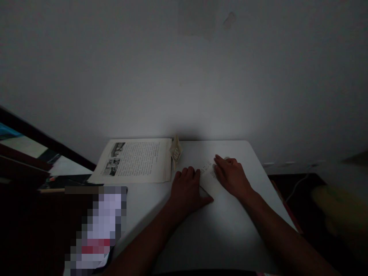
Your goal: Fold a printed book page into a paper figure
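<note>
A small folded piece of printed paper (pixel 211 177) lies on the white table (pixel 227 237) between my hands. My left hand (pixel 188 189) rests on its left side, fingers apart, with the thumb stretched along the paper's lower corner. On the paper's right edge lies my right hand (pixel 231 174), its fingers extended and pressing down flat. Just beyond my left hand, a folded paper shape (pixel 176 150) with a pointed top stands beside a stack of printed pages (pixel 138 161), which shows text and two dark pictures.
A pixelated, phone-like object (pixel 100 226) is at the table's left edge. The grey wall (pixel 184 76) rises behind the table. Dark furniture stands at the far left, and a white cable (pixel 297 186) runs at the right beside a yellowish blurred thing (pixel 339 211).
</note>
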A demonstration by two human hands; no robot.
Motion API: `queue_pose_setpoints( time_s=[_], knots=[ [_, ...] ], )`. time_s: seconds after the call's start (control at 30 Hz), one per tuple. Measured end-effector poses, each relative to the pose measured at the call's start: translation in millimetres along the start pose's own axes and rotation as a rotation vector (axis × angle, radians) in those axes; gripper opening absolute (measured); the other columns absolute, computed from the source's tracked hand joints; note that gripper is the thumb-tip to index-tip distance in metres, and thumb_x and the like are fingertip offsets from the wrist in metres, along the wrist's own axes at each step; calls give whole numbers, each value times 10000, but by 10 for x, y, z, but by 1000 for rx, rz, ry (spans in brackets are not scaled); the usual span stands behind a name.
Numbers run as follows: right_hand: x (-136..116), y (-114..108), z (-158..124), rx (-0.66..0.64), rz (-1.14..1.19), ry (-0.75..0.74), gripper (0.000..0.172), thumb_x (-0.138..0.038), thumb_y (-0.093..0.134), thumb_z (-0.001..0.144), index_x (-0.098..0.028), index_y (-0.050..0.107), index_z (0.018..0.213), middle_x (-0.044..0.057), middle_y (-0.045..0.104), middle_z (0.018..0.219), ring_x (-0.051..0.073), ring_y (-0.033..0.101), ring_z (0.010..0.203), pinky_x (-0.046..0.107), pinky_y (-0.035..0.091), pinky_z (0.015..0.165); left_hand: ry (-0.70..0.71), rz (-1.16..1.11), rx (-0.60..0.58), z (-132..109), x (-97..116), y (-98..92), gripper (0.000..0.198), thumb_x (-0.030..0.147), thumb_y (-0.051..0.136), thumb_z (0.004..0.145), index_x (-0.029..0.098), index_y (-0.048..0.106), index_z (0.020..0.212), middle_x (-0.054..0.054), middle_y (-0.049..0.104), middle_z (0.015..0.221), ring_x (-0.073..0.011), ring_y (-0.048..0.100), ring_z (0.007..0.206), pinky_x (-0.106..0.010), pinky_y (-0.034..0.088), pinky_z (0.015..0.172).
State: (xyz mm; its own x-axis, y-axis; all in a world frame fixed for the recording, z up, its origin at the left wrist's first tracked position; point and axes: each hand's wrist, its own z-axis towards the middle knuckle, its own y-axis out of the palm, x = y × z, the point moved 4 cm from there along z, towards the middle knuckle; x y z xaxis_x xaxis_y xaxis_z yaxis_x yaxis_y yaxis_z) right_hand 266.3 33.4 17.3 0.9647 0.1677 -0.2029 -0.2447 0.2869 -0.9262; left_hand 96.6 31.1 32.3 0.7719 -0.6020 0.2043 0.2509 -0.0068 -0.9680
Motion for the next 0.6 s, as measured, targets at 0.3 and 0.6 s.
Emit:
queue_pose_setpoints(
  time_s=[0.3,0.6],
  knots=[
    [148,-46,19,79,336,83,409,-371,309,935,-178,549,1202,102,647,1040,247,543,984,418,425,865,38,-83,35,32,-64,54,583,600,583,696,177,562,1096,-110,531,1034,-274,485,948,-418,387,836],
    [185,-88,19,104,528,224,396,-407,325,926,-192,602,1109,89,640,1077,231,560,1030,398,424,915,153,-172,43,101,-17,136,750,686,606,609,160,548,1141,-117,540,1075,-283,478,965,-432,374,855]
  ],
)
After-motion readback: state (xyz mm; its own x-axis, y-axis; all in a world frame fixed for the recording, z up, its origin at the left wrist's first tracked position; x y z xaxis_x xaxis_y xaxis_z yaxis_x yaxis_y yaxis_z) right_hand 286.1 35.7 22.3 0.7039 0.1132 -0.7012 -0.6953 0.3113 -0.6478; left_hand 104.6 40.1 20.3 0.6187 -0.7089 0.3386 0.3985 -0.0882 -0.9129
